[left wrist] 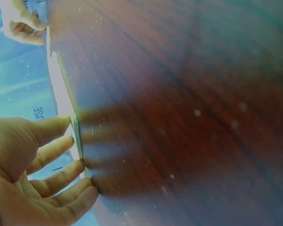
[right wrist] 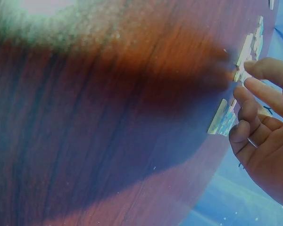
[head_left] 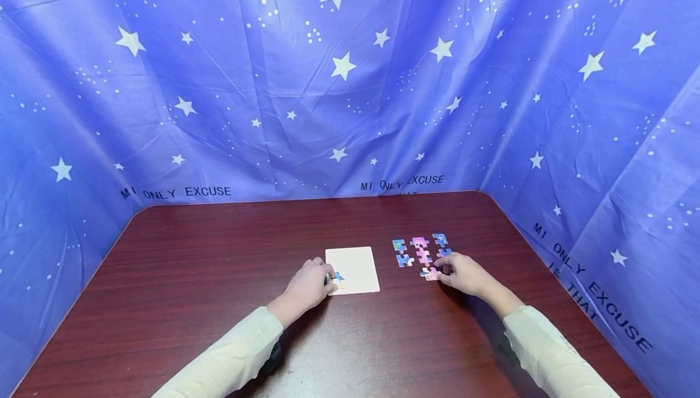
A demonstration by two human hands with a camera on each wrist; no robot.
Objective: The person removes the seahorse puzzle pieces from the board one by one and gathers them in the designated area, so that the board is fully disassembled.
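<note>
In the head view my left hand (head_left: 310,282) rests at the near left corner of a square white board (head_left: 358,267). A blue and yellow puzzle piece (head_left: 339,281) lies in that corner, partly hidden by the fingers. The left wrist view shows the loosely bent, spread fingers (left wrist: 61,181) touching the board's edge (left wrist: 66,96). To the right, my right hand (head_left: 463,273) pinches the right end of a pink puzzle piece (head_left: 429,273) between thumb and forefinger, low over the table. Its other fingers are curled in the right wrist view.
Beyond the right hand lie several more puzzle pieces, among them a blue one (head_left: 440,239), a pink one (head_left: 420,242) and a blue one (head_left: 404,260). The dark red wooden table (head_left: 219,252) ends at a blue star-printed curtain (head_left: 306,130) behind and on both sides.
</note>
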